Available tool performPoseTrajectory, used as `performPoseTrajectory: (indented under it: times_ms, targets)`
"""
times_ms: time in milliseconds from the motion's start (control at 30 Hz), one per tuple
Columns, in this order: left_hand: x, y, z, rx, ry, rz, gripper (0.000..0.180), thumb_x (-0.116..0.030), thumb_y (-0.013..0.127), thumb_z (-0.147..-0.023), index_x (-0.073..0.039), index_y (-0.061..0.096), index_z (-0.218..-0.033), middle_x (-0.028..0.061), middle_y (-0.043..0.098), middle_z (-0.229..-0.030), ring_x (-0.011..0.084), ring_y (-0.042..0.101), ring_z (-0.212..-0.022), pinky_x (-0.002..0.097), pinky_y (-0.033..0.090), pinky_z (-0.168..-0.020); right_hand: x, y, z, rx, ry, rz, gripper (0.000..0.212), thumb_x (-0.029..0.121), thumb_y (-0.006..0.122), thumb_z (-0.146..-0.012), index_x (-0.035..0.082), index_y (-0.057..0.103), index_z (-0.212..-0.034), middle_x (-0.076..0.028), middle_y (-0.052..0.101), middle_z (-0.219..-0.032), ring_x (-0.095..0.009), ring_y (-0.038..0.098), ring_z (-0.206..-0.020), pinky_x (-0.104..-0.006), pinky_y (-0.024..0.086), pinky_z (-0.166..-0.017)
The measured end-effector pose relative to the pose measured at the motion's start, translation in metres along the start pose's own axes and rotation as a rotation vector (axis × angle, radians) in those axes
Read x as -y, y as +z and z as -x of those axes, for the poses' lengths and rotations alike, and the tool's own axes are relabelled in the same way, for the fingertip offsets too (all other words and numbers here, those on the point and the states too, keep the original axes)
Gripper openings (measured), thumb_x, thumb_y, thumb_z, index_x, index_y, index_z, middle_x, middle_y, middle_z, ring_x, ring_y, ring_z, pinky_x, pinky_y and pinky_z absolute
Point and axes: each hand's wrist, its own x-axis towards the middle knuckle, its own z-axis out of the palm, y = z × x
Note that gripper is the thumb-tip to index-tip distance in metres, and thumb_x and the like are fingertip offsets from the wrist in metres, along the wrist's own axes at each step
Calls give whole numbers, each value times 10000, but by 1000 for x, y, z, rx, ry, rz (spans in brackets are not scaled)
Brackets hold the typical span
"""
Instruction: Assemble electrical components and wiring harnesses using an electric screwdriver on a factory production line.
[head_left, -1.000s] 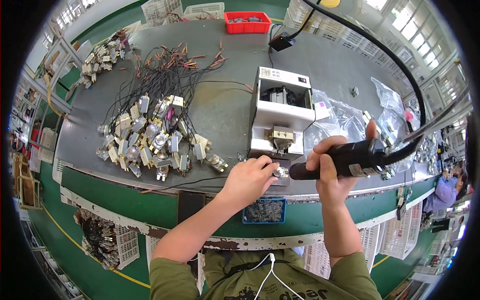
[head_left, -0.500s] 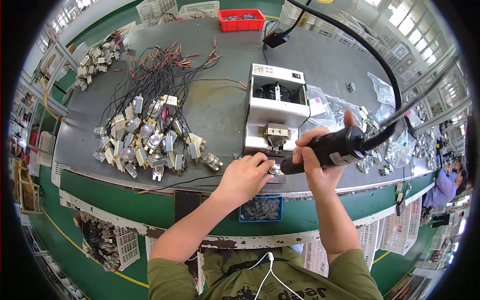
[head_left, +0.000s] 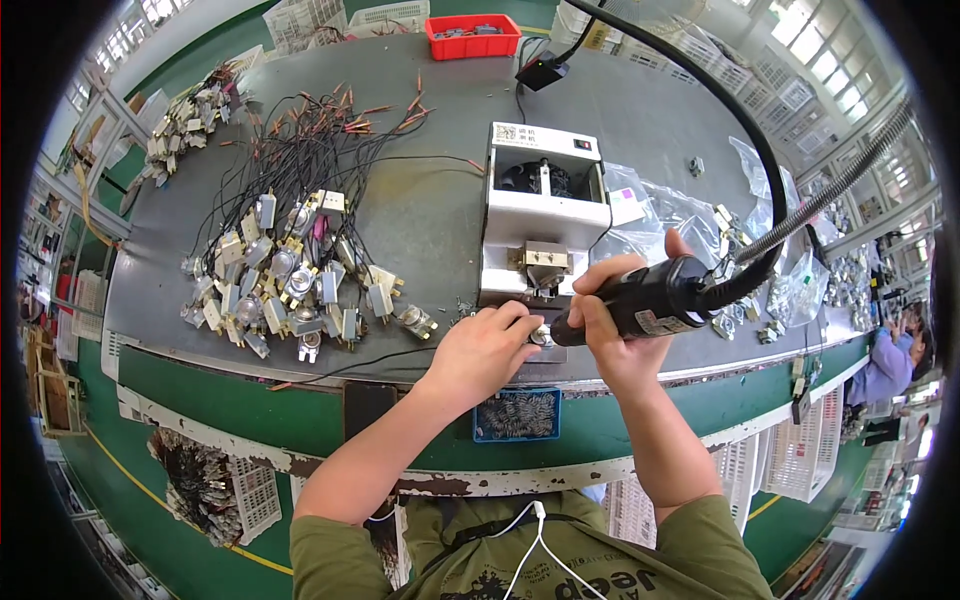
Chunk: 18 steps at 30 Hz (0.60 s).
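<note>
- The left hand (head_left: 480, 350) is bent low over the bench (head_left: 430, 220). Its thumb and first finger are nearly closed, with a small shiny part (head_left: 542, 335) between their tips.
- The part is near the front edge of the bench, just in front of the white machine (head_left: 553, 217).
- The right hand (head_left: 622, 335) has its fingers curled tight around a fat black tool (head_left: 655, 300). The tool points left, and its tip is right by the part. I cannot tell if they touch.
- A big heap (head_left: 285, 285) of parts with wires lies to the left. A blue tray (head_left: 517, 438) of tiny metal bits is below the hands.
- The step in hand looks like using the tool on the part.
- The next move seems to need a still left hand and a straight tool.
</note>
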Motion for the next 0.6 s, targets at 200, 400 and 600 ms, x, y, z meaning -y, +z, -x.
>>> performPoseTrajectory:
  times_ms: [200, 400, 600]
  targets:
    - [1, -1, -1, -9, 8, 5, 332, -271, 682, -887, -95, 616, -1161, 50, 581, -1074, 254, 626, -895, 382, 531, -771, 11, 12, -5, -103, 78, -252, 844, -137, 629, -798, 0, 157, -1483, -107, 666, -1006, -102, 628, -803, -245, 505, -769]
    - [-9, -12, 3, 4, 49, 57, 327, -225, 717, -857, -145, 623, -1161, 22, 602, -1066, 247, 656, -849, 371, 548, -679, 29, -9, -15, -22, 131, -257, 931, -112, 574, -831, 156, 40, -1545, -188, 625, -1025, -156, 608, -621, -280, 527, -621]
    - [-13, -9, 15, -52, 6, 80, 317, -205, 730, -840, -174, 654, -1146, 4, 613, -1006, 220, 667, -762, 341, 543, -598, 36, -9, -23, -68, 82, -190, 934, -46, 620, -830, 144, 63, -1556, -168, 627, -988, -155, 600, -613, -283, 527, -614]
